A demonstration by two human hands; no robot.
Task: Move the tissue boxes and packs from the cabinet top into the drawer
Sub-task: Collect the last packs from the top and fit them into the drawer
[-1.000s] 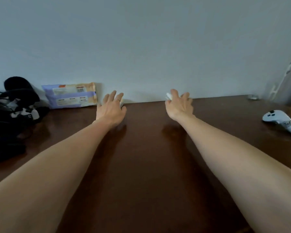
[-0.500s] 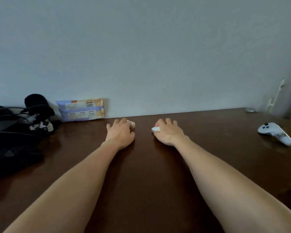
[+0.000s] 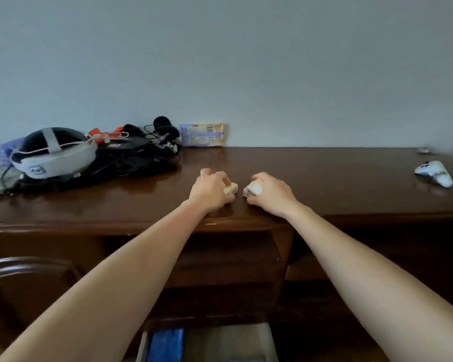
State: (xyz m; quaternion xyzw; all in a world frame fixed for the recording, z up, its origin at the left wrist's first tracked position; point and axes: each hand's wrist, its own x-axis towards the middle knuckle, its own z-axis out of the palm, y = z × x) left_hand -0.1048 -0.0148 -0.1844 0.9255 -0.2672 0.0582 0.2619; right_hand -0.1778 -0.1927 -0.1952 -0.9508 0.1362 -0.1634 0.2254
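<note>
Near the cabinet top's (image 3: 324, 178) front edge, hands curled around small packs: left (image 3: 211, 190), right (image 3: 271, 193).

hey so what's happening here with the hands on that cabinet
A person is clearing tissue packs off a dark wooden cabinet top. The left hand and the right hand each grip a small pack near the front edge. Below, the drawer is open. A larger tissue pack leans against the wall.

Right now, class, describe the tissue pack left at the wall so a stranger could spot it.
Find the dark wooden cabinet top and follow its back edge leftward. The tissue pack stands on edge against the wall, beside the tangle of black cables. It alone is flat, purple and orange, with printed labels.
</note>
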